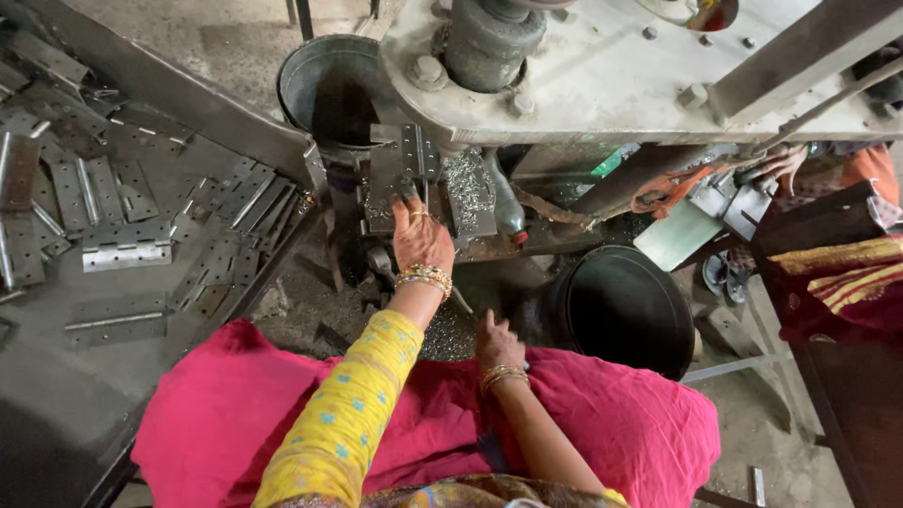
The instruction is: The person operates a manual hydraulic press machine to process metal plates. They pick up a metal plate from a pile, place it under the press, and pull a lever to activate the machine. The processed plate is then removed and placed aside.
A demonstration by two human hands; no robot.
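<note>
While the left hand (420, 235) presses fingers together on a hinge plate (406, 162) at the press bed (470, 193), right hand (496, 343) rests curled, empty, on pink cloth (235, 404). Many hinges (127, 246) lie on the left tray (56, 376); buckets (329, 89) look nearly empty.

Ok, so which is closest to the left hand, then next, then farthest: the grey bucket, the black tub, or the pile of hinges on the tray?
Counting out from the left hand in the head view:
1. Grey bucket, just up and to its left.
2. Black tub, down and to its right, a bit farther off.
3. Pile of hinges, far to its left on the tray.
</note>
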